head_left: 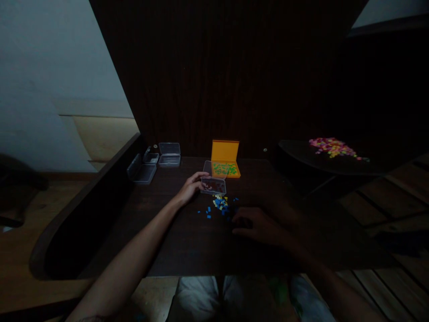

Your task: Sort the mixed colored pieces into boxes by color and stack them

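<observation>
My left hand [192, 188] grips the left side of a small clear plastic box [214, 185], its lid raised at the back. Just in front of the box lies a loose pile of small blue and pale yellow pieces [220, 203], with several blue ones scattered around it. My right hand [251, 223] is in shadow at the right edge of the pile, palm down. Its fingers are curved, with a gap between thumb and forefinger, and no piece shows between them. Behind the clear box, an orange case [225, 152] stands with its lid up and green pieces [224, 169] inside.
Toward the back left stand several clear boxes with raised lids, among them one box [170, 160] by the back panel and another [145, 174] near the side wall. Pink and yellow pieces [333, 146] lie heaped on a dark shelf [301, 154] at the right.
</observation>
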`<state>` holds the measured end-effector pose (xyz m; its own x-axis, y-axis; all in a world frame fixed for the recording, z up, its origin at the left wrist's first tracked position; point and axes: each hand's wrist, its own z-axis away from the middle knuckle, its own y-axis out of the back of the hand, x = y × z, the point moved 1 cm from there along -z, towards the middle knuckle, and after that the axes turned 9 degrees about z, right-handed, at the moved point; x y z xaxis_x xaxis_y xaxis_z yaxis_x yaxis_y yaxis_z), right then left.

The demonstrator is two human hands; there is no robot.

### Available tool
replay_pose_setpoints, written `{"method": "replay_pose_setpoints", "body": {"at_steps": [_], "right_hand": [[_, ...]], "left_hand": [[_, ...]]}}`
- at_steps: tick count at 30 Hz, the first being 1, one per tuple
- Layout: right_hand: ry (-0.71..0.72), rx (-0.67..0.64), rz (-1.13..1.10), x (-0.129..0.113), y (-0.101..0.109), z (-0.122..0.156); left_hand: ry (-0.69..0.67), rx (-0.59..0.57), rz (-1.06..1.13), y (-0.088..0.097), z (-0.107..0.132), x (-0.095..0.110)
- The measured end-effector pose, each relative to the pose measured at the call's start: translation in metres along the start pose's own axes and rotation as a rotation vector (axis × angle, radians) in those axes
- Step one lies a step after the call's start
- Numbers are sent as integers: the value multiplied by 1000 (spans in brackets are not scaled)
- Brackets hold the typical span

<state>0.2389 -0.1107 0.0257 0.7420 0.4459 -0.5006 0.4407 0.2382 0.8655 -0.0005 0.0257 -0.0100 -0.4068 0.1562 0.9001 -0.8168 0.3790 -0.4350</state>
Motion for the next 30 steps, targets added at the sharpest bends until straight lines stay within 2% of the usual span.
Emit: {"method": "replay_pose_setpoints", "body": {"at_steps": [4,8,17,30], "right_hand": [[-38,113,-16,0,-17,13],[-31,162,-49,-5,-20,11],[38,151,-20,-13,-20,-1],[87,131,90,-10,-18,-6]], "left_hand": [[7,2,-3,-1,0,1],[1,-1,4,-2,1,3],[-1,1,27,-4,1,4],[8,5,21,-5,3,6]]}}
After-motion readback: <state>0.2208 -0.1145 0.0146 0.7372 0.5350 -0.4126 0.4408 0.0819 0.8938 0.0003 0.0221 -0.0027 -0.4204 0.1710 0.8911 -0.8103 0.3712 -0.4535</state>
